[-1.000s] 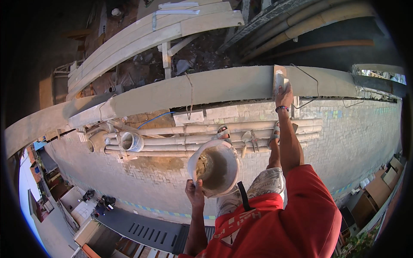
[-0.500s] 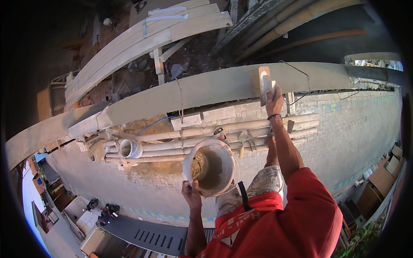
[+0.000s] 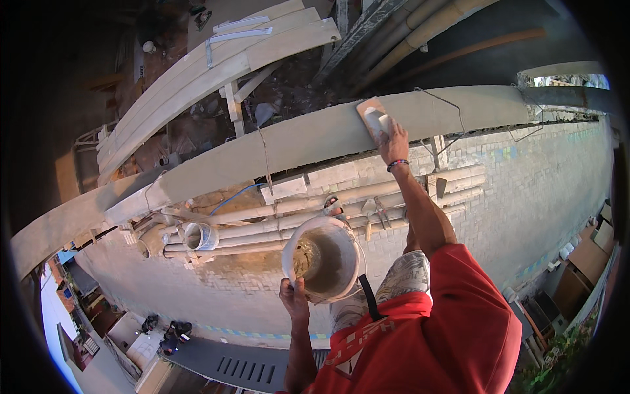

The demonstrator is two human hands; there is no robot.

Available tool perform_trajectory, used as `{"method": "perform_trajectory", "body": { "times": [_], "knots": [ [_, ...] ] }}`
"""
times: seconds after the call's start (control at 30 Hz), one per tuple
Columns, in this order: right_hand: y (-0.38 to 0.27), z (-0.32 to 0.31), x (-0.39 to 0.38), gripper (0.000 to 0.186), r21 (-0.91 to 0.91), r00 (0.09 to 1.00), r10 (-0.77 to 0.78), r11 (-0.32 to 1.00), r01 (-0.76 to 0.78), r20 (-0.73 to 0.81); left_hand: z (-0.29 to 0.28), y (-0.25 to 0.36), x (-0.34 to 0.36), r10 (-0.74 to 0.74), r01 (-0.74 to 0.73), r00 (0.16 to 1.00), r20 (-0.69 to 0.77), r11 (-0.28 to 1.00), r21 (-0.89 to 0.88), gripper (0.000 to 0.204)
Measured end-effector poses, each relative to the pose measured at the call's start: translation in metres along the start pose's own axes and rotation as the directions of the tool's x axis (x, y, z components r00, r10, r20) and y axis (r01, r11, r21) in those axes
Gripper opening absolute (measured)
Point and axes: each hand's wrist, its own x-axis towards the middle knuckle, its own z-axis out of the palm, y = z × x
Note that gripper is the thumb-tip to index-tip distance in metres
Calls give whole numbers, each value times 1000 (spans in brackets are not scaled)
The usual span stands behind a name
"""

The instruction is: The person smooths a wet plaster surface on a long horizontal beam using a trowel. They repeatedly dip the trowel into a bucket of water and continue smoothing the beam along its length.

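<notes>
My right hand (image 3: 394,142) is closed round the handle of a flat wooden plastering float (image 3: 370,111). The float lies tilted against the top of a long grey plastered beam (image 3: 315,140), its far end near the beam's far edge. My left hand (image 3: 294,299) grips the rim of a pale bucket (image 3: 350,238), thumb over the edge. Wet grey-brown mortar (image 3: 304,257) clings to the inner left side of the bucket, which is tipped so its inside shows. My left fingers are partly hidden behind the bucket.
Below the beam run bamboo poles (image 3: 262,232), with my foot (image 3: 333,207) on them. A trowel (image 3: 369,211) lies on the poles; a smaller white bucket (image 3: 200,235) stands farther left. Bent wires (image 3: 462,118) loop round the beam. Far beneath is a paved ground (image 3: 525,197).
My right hand has slid the float leftward along the beam and turned it to a slant. My left hand still holds the bucket in about the same place.
</notes>
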Motion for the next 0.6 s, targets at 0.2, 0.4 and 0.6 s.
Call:
{"method": "perform_trajectory", "body": {
  "times": [0.2,0.4,0.6],
  "knots": [
    [-38,21,-50,48,296,997,-81,951,82,-16,11,20,5,-38,38,999,-9,999,-28,29],
    [70,-51,-26,46,217,870,330,940,-265,-366,17,29,11,13,-12,1000,20,999,-44,27],
    [95,-52,15,45,107,789,341,936,-336,-511,28,25,12,42,-41,998,43,999,-12,27]
  ]
}}
